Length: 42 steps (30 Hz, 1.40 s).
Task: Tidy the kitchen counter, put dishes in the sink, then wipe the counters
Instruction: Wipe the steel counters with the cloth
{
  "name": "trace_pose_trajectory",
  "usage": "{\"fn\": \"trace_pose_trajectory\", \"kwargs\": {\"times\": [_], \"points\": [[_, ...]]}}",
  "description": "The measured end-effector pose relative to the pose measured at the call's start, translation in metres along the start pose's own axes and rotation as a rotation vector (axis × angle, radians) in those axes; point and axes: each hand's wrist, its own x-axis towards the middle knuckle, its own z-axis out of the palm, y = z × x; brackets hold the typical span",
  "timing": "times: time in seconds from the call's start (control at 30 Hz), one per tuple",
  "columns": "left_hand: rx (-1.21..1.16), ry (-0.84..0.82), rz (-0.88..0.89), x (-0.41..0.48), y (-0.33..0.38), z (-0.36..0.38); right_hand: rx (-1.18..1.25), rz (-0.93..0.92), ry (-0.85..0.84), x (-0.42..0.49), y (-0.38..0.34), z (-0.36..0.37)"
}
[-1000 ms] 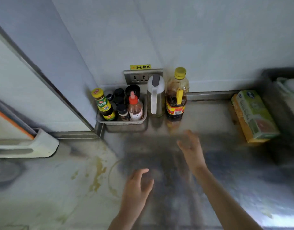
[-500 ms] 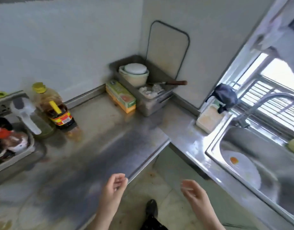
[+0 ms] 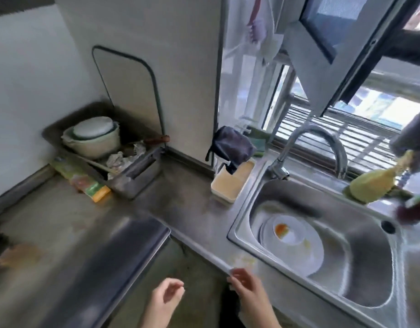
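two plates [image 3: 309, 255] lay flat in one sink [image 3: 370, 261] at three o'clock; left hand [image 3: 165, 300] and right hand [image 3: 250, 291] hung slack, empty.

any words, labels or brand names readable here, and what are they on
No text can be read in this view.
Green and orange box beside the metal tray: printed, but too blurred to read.
Bottle at the right edge, by the sink: has a label, too blurred to read.
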Motion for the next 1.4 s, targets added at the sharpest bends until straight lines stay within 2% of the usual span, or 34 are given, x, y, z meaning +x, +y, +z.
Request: {"fn": "trace_pose_trajectory", "kwargs": {"times": [0.13,0.23,0.37,0.43,0.53,0.6,0.7,0.77,0.83,0.93,1.07,1.13,1.23,1.27,1.4], "points": [[-0.026,0.129,-0.078,0.018,0.023,0.007,-0.038,-0.106,-0.124,0.05,-0.05,-0.013],[-0.052,0.205,-0.054,0.039,0.046,0.013,0.022,-0.142,-0.121,0.085,-0.093,-0.018],[-0.027,0.189,0.002,0.068,0.079,0.018,0.443,-0.035,-0.019,0.137,-0.15,-0.011],[-0.002,0.142,0.021,0.079,0.091,0.016,0.636,0.055,-0.069,0.163,-0.172,-0.006],[0.021,0.093,0.054,0.091,0.104,0.006,0.78,0.114,-0.105,0.181,-0.192,-0.002],[0.04,0.075,0.076,0.099,0.11,-0.001,0.767,0.05,-0.009,0.179,-0.202,-0.002],[0.046,0.046,0.079,0.109,0.117,-0.01,0.672,-0.175,0.199,0.161,-0.216,-0.003],[0.03,0.006,0.092,0.112,0.124,-0.016,0.607,-0.32,0.227,0.142,-0.225,-0.006],[-0.042,-0.04,0.112,0.112,0.141,-0.02,0.546,-0.401,0.17,0.117,-0.23,-0.01],[-0.084,-0.137,0.186,0.109,0.168,-0.018,0.502,-0.387,0.13,0.076,-0.219,-0.015],[0.144,-0.33,0.366,0.111,0.18,0.008,0.462,-0.27,0.241,0.029,-0.173,-0.023],[0.172,-0.511,0.35,0.112,0.181,0.032,0.512,-0.188,0.282,0.006,-0.148,-0.033],[0.086,-0.791,0.218,0.1,0.186,0.08,0.713,-0.106,0.403,-0.03,-0.115,-0.049],[0.097,-0.862,0.242,0.09,0.187,0.096,0.753,-0.093,0.464,-0.04,-0.106,-0.055],[0.239,-1.092,0.588,0.038,0.191,0.154,0.861,-0.087,0.676,-0.075,-0.076,-0.083]]}}
